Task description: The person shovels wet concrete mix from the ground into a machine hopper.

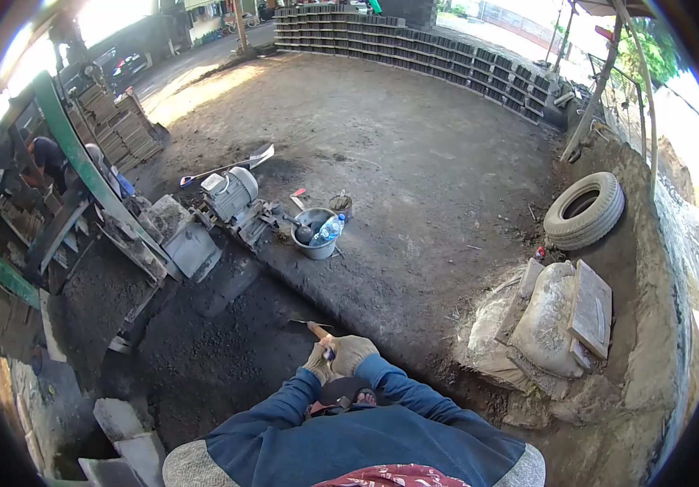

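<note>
Both my hands wear pale knitted work gloves and are close together in front of my body. My left hand (317, 364) is closed on a wooden-handled tool (315, 329), and my right hand (351, 355) grips the same handle just beside it. The handle's end points forward to a thin metal edge by the dark, loose soil (203, 341) in the pit. Whether the tool is a hoe or a shovel is hard to make out. Part of a foot (366, 397) shows below my hands.
A grey bucket (314, 246) holding a bottle stands ahead, beside an electric motor (232, 188). A green-framed machine (81, 170) is at left, with a person (47, 162) behind it. At right are a tyre (585, 211) and a filled sack (546, 312). Stacked blocks (414, 45) line the back.
</note>
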